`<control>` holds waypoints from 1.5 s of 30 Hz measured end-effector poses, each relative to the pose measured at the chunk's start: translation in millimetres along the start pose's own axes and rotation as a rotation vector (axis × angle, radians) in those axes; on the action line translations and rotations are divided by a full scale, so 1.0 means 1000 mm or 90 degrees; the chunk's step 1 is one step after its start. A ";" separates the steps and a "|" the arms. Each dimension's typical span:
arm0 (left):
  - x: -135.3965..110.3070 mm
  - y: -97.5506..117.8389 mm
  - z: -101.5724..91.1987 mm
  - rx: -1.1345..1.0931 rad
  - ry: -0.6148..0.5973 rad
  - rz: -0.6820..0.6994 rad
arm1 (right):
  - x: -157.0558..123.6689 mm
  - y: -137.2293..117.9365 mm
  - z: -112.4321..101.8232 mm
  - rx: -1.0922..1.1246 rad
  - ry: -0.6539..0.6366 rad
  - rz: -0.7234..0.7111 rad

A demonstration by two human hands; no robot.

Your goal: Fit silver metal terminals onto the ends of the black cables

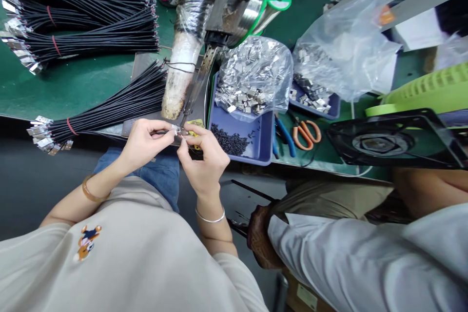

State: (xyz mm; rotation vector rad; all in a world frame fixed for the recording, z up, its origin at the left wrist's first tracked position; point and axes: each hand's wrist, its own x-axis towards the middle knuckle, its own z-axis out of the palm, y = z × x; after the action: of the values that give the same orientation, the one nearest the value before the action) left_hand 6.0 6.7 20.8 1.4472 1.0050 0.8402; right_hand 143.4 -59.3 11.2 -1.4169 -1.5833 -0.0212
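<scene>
Head view: my left hand [144, 144] fingers closed on thin black wire [163, 132] near its tip, my right hand [203, 156] fingers pinched on small metal clip [176, 128] at wire end, over bench [73, 92] edge. Wire likely light, floppy; clip tiny, slippery: hold close to end.

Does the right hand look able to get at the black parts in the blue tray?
Likely yes: the right hand sits just beside the blue tray and the black parts lie uncovered there, though it is pinching a metal piece.
</scene>
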 end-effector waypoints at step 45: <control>-0.014 -0.009 0.006 -0.068 0.003 -0.006 | -0.006 0.003 0.002 -0.040 0.018 -0.053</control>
State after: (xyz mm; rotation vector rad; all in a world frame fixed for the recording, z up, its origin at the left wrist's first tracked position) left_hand 4.9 -7.8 12.3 1.3486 0.9553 0.8771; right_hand 142.9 -61.7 4.5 -1.3921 -1.6299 -0.1397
